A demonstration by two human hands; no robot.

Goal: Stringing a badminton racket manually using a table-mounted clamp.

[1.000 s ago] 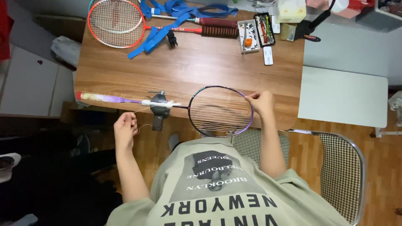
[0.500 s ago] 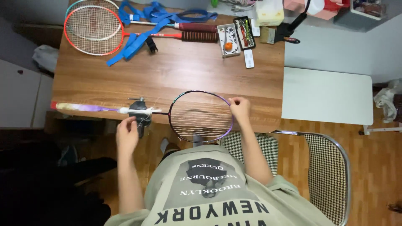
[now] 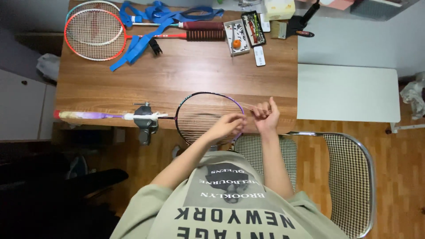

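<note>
Pinching string, right hand [image 3: 267, 117] raised; left hand [image 3: 228, 126] curled over racket [image 3: 201, 117] strings.

Clamped racket [image 3: 208, 116] on table's [image 3: 186, 79] near edge; second racket [image 3: 95, 33] at far-left corner; chair [image 3: 349, 177] right.

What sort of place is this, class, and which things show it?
Probably a home workbench for stringing racket frames: a racket clamped at the wooden table edge, spare rackets, and a small parts box.

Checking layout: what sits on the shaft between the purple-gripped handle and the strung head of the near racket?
A grey clamp grips the racket shaft at the table edge, in the head view.
</note>
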